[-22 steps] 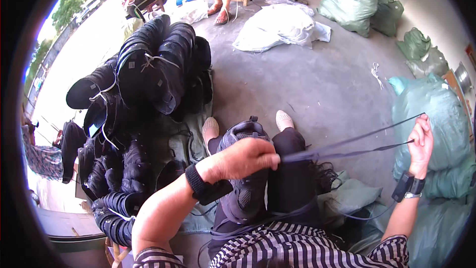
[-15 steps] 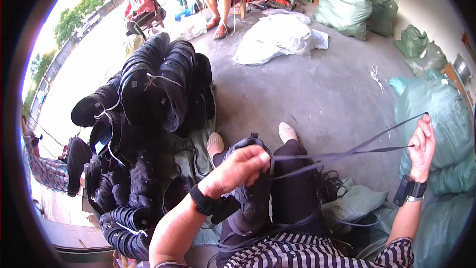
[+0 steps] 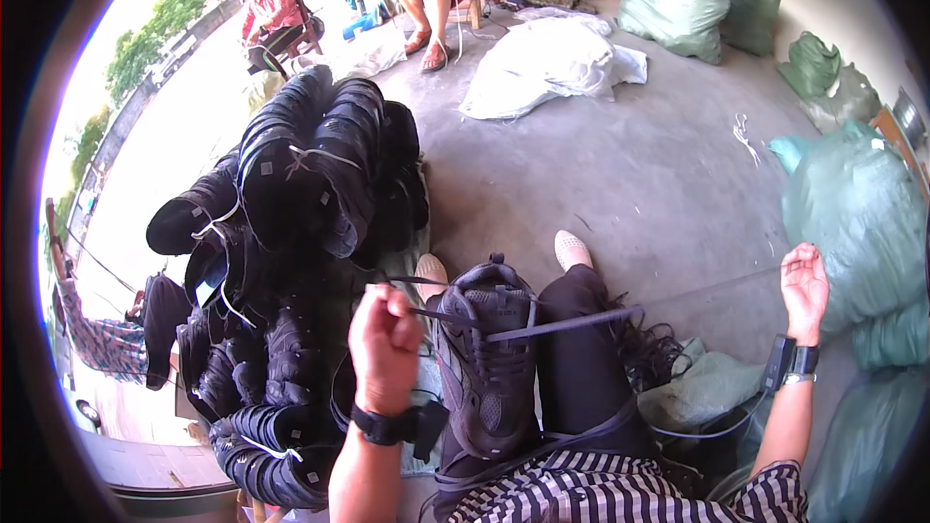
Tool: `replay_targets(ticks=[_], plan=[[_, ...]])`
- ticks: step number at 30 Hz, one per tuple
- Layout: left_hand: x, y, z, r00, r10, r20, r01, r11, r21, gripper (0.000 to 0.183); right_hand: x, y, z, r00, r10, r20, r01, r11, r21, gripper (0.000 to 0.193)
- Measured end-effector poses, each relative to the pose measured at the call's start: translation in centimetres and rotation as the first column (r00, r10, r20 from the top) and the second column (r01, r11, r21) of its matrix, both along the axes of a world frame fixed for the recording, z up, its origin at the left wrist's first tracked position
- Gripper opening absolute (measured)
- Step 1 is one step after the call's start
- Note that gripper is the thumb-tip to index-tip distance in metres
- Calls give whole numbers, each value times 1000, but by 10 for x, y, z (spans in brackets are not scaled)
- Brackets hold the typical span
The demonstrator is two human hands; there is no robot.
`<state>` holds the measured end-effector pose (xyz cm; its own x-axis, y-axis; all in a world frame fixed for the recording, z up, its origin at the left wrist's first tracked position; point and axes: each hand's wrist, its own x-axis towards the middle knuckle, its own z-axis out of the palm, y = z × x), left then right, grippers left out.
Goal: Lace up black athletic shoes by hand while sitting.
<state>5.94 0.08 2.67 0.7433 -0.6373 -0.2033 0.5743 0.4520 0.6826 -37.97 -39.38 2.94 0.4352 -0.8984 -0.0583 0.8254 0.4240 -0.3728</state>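
Observation:
A dark grey sneaker upper rests on my left thigh, its toe toward me and its tongue standing at the far end. A flat dark shoelace runs through its eyelets. To the left of the upper, my left hand is closed on one part of the lace, with strands passing to the eyelets. Far out to the right, my right hand is raised palm up, fingers curled in; the other part of the lace stretches toward it, blurred near the fingers.
Stacks of nested black uppers, tied with white cord, rise at my left. More dark laces lie beside my right leg. Green sacks stand at the right, a white sack ahead. Two people sit farther off.
My left hand has moved left off the upper, drawing lace with it and uncovering the upper's front. My right hand has dipped slightly and turned more palm up.

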Motion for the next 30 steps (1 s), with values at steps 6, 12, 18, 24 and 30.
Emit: replay_targets(ticks=[6,12,18,24,30], plan=[[83,66,-15,951,309,11,-308,946,97,14,2,20,-34,771,-67,-633,-8,993,-114,25],[154,170,-35,821,570,33,-552,778,301,16,106,83,-84,230,-242,-943,-644,689,-334,12],[150,206,-25,769,639,9,-587,700,407,30,214,170,0,467,140,-873,-756,575,-312,16],[71,122,-30,857,235,459,-494,632,597,24,234,194,-10,447,-291,-846,-837,197,-510,8],[-2,36,-24,864,-163,477,-171,795,582,15,246,205,-17,410,-509,-757,-860,61,-507,7]])
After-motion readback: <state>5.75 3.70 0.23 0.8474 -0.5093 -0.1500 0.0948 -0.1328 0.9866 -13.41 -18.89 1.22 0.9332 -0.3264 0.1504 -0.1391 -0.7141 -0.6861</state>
